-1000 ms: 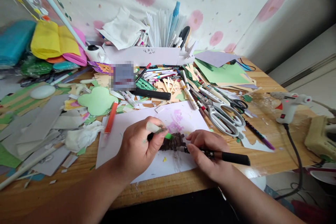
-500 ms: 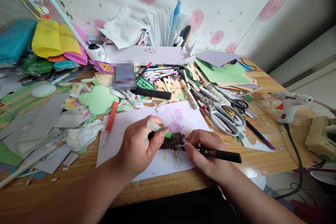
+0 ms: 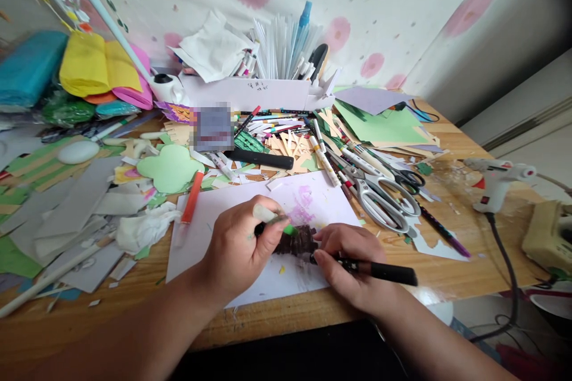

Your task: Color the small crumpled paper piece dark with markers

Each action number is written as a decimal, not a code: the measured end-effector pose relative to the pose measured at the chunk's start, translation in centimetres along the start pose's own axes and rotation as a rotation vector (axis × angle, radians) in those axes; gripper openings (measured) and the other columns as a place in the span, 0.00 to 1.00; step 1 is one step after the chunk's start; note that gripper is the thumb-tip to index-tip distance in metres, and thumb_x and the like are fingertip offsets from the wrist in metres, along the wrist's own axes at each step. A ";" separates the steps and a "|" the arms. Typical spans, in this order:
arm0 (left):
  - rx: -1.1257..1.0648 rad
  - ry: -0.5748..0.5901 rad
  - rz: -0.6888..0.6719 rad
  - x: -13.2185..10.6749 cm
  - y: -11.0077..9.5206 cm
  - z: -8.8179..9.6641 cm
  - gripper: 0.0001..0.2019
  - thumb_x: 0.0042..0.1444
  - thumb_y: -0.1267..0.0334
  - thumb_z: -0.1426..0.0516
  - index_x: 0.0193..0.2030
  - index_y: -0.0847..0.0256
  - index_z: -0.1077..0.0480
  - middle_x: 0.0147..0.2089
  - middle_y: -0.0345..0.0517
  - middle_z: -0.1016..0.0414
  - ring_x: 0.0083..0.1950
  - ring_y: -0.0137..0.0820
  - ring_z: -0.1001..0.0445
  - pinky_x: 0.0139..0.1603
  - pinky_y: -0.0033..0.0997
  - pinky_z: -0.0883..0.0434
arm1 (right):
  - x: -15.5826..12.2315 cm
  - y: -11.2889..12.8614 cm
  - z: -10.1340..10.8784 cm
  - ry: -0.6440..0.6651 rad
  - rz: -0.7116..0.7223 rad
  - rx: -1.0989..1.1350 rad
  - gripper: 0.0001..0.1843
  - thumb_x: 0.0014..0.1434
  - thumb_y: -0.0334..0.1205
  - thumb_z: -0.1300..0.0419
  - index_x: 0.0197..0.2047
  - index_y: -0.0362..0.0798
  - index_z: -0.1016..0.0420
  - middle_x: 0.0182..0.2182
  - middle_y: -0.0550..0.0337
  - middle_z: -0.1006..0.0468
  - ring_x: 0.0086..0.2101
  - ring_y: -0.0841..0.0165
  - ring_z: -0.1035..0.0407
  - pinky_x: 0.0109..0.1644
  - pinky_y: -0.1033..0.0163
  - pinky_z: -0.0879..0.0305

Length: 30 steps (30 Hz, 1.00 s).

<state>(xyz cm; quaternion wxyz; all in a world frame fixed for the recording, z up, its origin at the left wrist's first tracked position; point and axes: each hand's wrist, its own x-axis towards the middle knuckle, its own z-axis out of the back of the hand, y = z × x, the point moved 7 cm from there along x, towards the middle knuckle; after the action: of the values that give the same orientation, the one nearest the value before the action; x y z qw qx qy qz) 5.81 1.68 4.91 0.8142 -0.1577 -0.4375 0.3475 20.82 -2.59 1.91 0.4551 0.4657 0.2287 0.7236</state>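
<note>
A white sheet of paper [image 3: 196,256], with purple smears and a small yellow spot, lies on the wooden table in front of me. On it is a dark brown-black piece [image 3: 298,241], partly hidden by my fingers. My left hand [image 3: 239,244] is closed round a whitish, pen-like stick [image 3: 264,214], with something green near the dark piece; a small black end also shows between the fingers. In my right hand [image 3: 351,256] a black marker [image 3: 393,273] is gripped, its tip pointing left at the dark piece's right edge.
An orange-red tube [image 3: 192,197] lies on the sheet's left edge. Beyond it are a green flower-shaped paper [image 3: 170,168], a black bar [image 3: 259,159], many markers and paper strips. Scissors [image 3: 382,202] lie to the right, then a hot glue gun [image 3: 498,181] with its cord. Paper scraps cover the left.
The black marker's tip has come off the dark piece's middle to its right edge, as my right hand shifted slightly right. My left hand keeps its grip; the whole view moved slightly.
</note>
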 end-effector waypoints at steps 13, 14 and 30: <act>-0.010 -0.002 -0.013 0.0 0.0 0.0 0.05 0.60 0.69 0.48 0.32 0.60 0.35 0.27 0.38 0.27 0.26 0.24 0.28 0.27 0.21 0.32 | 0.2 0.1 0.4 -0.052 -0.001 -0.028 0.13 0.55 0.30 0.43 0.22 0.50 0.40 0.18 0.62 0.29 0.24 0.68 0.30 0.28 0.64 0.33; -0.011 -0.003 -0.016 0.0 0.0 0.0 0.05 0.60 0.69 0.48 0.32 0.60 0.35 0.26 0.37 0.27 0.26 0.24 0.28 0.27 0.21 0.32 | 0.2 0.1 0.4 -0.054 0.002 -0.024 0.12 0.54 0.30 0.43 0.23 0.50 0.39 0.18 0.62 0.29 0.23 0.68 0.30 0.28 0.64 0.33; 0.005 0.000 -0.027 -0.1 0.0 -0.1 0.05 0.60 0.70 0.48 0.33 0.60 0.35 0.26 0.36 0.29 0.25 0.23 0.30 0.26 0.21 0.33 | 0.0 0.2 0.4 -0.078 0.026 0.007 0.12 0.54 0.29 0.42 0.23 0.50 0.37 0.18 0.64 0.31 0.22 0.70 0.32 0.30 0.63 0.31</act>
<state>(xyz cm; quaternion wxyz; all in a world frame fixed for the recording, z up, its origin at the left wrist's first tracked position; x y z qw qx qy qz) 5.82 1.60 4.80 0.8192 -0.1499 -0.4387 0.3375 21.09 -2.68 2.26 0.4524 0.4980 0.2074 0.7101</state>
